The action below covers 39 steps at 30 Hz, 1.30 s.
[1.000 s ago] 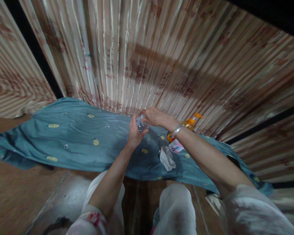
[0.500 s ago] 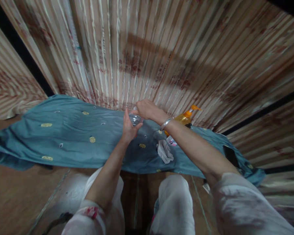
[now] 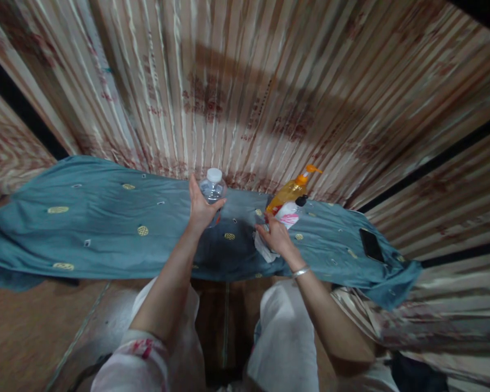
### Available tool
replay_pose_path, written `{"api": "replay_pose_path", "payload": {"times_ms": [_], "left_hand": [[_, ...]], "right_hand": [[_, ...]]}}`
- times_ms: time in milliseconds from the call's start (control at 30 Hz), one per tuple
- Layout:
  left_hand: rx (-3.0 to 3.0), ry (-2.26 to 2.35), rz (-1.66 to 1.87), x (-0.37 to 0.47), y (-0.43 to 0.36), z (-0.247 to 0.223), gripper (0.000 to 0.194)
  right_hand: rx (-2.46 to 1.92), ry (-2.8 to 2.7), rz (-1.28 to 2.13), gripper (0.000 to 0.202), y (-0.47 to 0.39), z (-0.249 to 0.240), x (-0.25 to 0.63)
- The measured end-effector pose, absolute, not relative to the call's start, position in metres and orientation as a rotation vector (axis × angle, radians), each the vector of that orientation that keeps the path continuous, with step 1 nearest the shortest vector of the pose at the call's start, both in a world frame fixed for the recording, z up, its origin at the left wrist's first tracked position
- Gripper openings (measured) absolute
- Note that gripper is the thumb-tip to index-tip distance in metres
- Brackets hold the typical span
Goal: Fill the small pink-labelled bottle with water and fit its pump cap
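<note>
A clear bottle with a white cap (image 3: pixel 214 175) stands upright on the teal cloth. My left hand (image 3: pixel 202 207) is wrapped round its left side, thumb across the front. To the right, my right hand (image 3: pixel 274 233) is over a crumpled pale cloth (image 3: pixel 265 251), touching it with bent fingers; whether it grips the cloth cannot be made out. Just beyond that hand lie an amber bottle with an orange pump (image 3: pixel 288 195) and a white and pink bottle with a black cap (image 3: pixel 288 214), both tilted.
The teal cloth with pineapple prints (image 3: pixel 106 218) covers a long narrow surface. A black phone (image 3: pixel 371 245) lies near its right end. Behind hangs a pleated, striped curtain (image 3: pixel 228 98), with dark bars at either side. My knees are below the front edge.
My right hand has left the top of the clear bottle and moved right and down to the crumpled cloth. The white cap now shows. The view has shifted slightly.
</note>
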<state>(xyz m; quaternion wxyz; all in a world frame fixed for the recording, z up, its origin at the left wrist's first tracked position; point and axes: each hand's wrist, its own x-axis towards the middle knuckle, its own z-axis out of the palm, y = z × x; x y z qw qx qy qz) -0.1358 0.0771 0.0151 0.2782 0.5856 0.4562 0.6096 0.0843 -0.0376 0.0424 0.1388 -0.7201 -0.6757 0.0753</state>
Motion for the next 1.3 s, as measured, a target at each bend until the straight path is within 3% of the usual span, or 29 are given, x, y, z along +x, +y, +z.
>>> {"api": "replay_pose_path", "payload": {"times_ms": [200,400,600,867,1000,1167,1300], "left_hand": [[1.584,1.224,1.625,-0.138,0.070,0.013,0.122],[1.603,1.275,1.599,-0.145,0.059,0.005,0.125],[1.591,1.445,1.586,-0.149,0.041,0.006,0.127],[1.946,1.549,1.545,-0.131,-0.024,-0.005,0.100],[2.257,1.309,1.257,-0.078,-0.041,-0.038,0.071],[2.386,1.332,0.748,-0.023,-0.043,-0.065,0.058],[2.459,1.377,0.607,-0.014,-0.037,-0.078,0.051]], "right_hand": [[-2.242,-1.902,0.217,0.074,-0.060,-0.013,0.102],[-2.257,-1.950,0.229,0.040,-0.053,-0.024,0.104],[-2.171,-1.950,0.201,0.040,-0.048,-0.034,0.083],[-1.954,-1.837,0.196,0.056,-0.071,-0.046,0.094],[-1.860,-1.701,0.208,0.049,-0.096,-0.052,0.122],[-1.900,-1.490,0.193,0.058,-0.138,-0.064,0.181],[-1.992,-1.324,0.085,0.072,-0.165,-0.073,0.257]]}}
